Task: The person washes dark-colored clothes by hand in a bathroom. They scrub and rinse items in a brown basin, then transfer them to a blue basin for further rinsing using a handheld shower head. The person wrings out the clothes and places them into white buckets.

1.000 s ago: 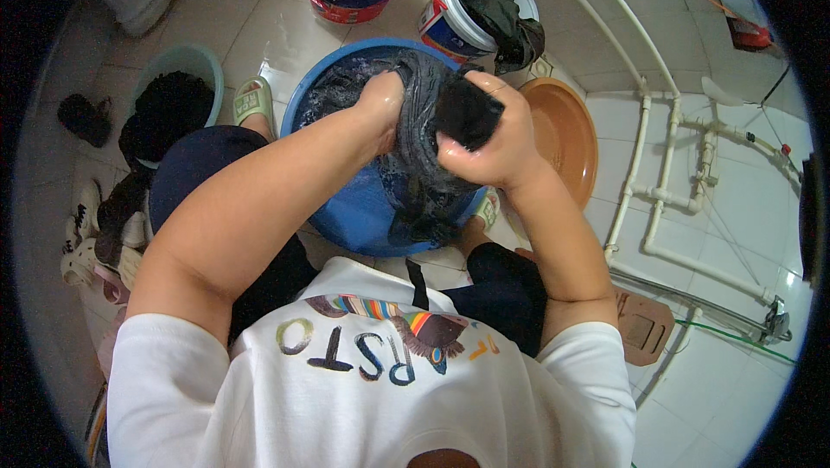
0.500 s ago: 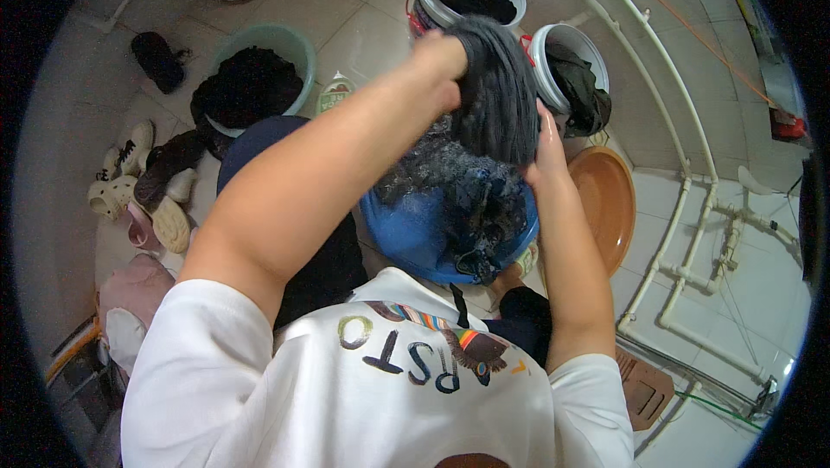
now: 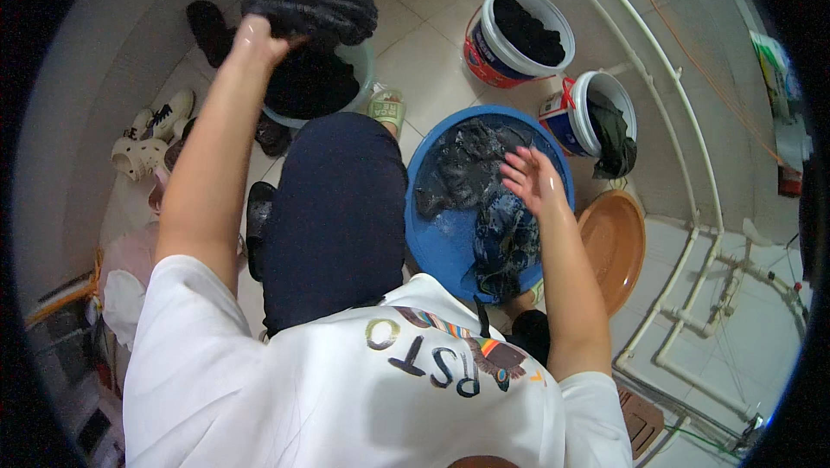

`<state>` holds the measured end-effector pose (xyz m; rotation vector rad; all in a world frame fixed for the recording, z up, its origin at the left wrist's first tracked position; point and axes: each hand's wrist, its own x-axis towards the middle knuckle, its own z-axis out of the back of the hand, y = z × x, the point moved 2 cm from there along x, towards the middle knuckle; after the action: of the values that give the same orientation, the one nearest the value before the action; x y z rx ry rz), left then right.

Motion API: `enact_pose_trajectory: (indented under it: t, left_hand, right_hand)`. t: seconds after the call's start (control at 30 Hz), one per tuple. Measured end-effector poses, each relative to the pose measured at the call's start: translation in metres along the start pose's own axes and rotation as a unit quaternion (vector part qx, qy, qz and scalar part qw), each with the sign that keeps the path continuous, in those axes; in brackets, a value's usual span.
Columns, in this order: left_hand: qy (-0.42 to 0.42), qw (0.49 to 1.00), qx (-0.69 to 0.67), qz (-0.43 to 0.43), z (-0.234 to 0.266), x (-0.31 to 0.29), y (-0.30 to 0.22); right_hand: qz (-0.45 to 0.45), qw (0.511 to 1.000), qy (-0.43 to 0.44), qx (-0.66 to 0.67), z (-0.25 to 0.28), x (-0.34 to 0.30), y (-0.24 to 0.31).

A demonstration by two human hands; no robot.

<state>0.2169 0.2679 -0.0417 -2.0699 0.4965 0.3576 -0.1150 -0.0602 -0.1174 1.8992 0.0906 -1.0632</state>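
Note:
My left hand [image 3: 261, 42] is closed on a bundled dark grey wet garment [image 3: 316, 5], blurred by motion, held above a pale green basin [image 3: 364, 70]. Dark clothes [image 3: 313, 83] are heaped in that basin. My right hand [image 3: 533, 181] holds nothing, fingers slightly apart and wet, over the right side of a blue basin [image 3: 443, 253]. Inside the blue basin lie wet black and dark blue clothes [image 3: 471, 161] in water.
Two white-rimmed buckets with dark cloth, one larger [image 3: 519, 68] and one smaller [image 3: 577, 126], stand far right. An orange-brown basin [image 3: 624, 239] leans near pipes [image 3: 692, 286] along the wall. Shoes [image 3: 143, 157] lie at left. My knee [image 3: 337, 217] rises between the basins.
My left hand has carried the dark garment from over the blue basin to the far left, above the pale green basin. My right hand has let go of it and stays over the blue basin.

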Motion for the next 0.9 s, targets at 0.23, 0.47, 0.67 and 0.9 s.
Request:
enact_pose_trajectory:
  t: [0.23, 0.47, 0.67, 0.9]
  left_hand:
    - [-0.097, 0.961, 0.133, 0.223, 0.118, 0.018, 0.137]
    - [0.083, 0.970, 0.216, -0.075, -0.055, -0.030, 0.036]
    - [0.286, 0.945, 0.153, 0.040, -0.199, -0.144, 0.122]
    - [0.168, 0.934, 0.147, 0.278, -0.216, -0.129, 0.200]
  right_hand:
    - [-0.041, 0.996, -0.067, -0.037, 0.035, -0.016, -0.046]
    - [-0.050, 0.992, -0.105, -0.053, 0.064, -0.013, -0.066]
    - [-0.029, 0.982, -0.135, -0.133, 0.080, -0.009, -0.070]
    - [0.080, 0.845, -0.107, -0.517, 0.087, 0.045, -0.073]
